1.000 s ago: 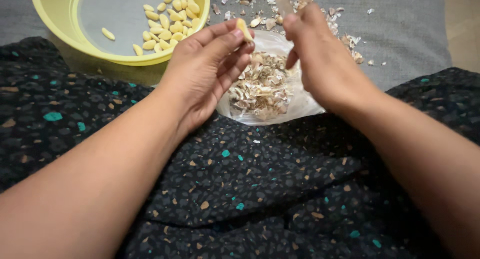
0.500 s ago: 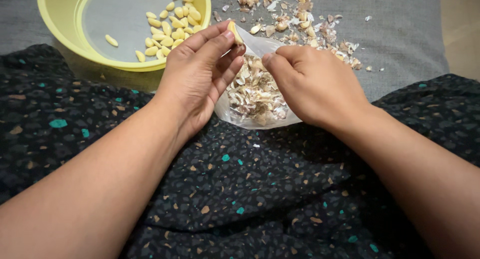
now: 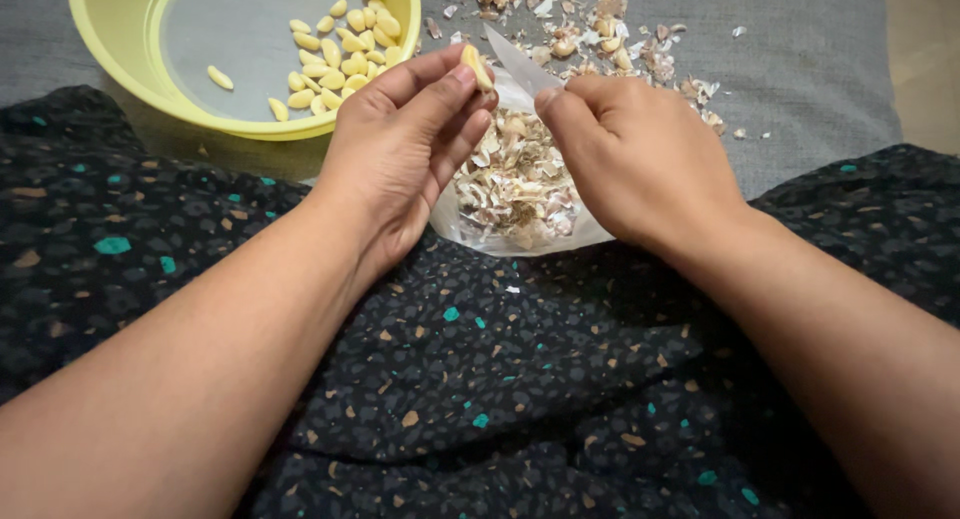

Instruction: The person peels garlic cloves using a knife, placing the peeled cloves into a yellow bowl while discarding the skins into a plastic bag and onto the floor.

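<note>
My left hand [image 3: 400, 149] pinches a pale garlic clove [image 3: 477, 67] between thumb and fingertips. My right hand [image 3: 640, 159] is closed in a fist on what looks like a small knife, and its thin pale blade [image 3: 515, 61] points up-left, almost touching the clove. Both hands hover over a clear plastic bag [image 3: 515, 194] full of dry garlic skins, which lies at the far edge of my lap.
A yellow bowl [image 3: 110, 49] at the upper left holds several peeled cloves [image 3: 340, 49]. Unpeeled cloves and loose skins [image 3: 590, 29] are scattered on the grey surface beyond the bag. Black patterned fabric [image 3: 500, 379] covers my lap.
My right hand came down from a raised position to just beside my left hand over the bag. The blade now points toward the clove. My left hand barely moved.
</note>
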